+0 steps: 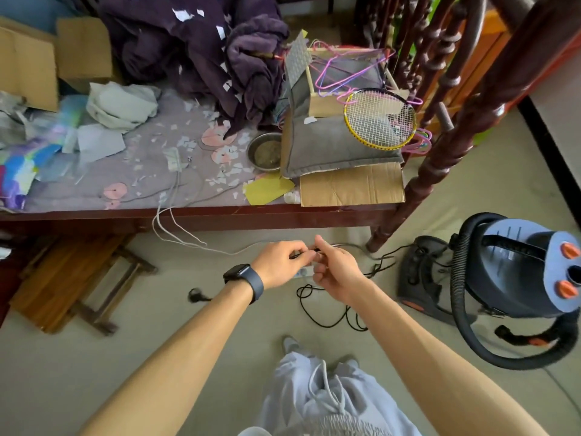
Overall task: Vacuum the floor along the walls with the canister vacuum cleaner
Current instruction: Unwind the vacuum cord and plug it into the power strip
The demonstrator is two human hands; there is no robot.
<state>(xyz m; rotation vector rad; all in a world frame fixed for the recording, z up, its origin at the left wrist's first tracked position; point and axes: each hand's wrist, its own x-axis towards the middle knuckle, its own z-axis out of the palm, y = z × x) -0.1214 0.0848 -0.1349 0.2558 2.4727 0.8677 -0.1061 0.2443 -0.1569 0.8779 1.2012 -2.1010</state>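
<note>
The canister vacuum cleaner (pixel 515 272) stands at right of frame, blue-grey with orange knobs and ringed by its black hose (pixel 462 325). A black cord (pixel 327 319) loops over the open floor (pixel 94 372) at centre frame. There the left hand (pixel 279 262) and right hand (pixel 336 272) pinch it, below the bed edge (pixel 220 215).

Home bedroom: cluttered bed (pixel 195 212), blanket (pixel 176 48)

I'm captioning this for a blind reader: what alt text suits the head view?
The left hand and right hand pinch a black cord together above the floor, before a cluttered bed. The canister vacuum cleaner sits at right, its hose curving around it.
</note>
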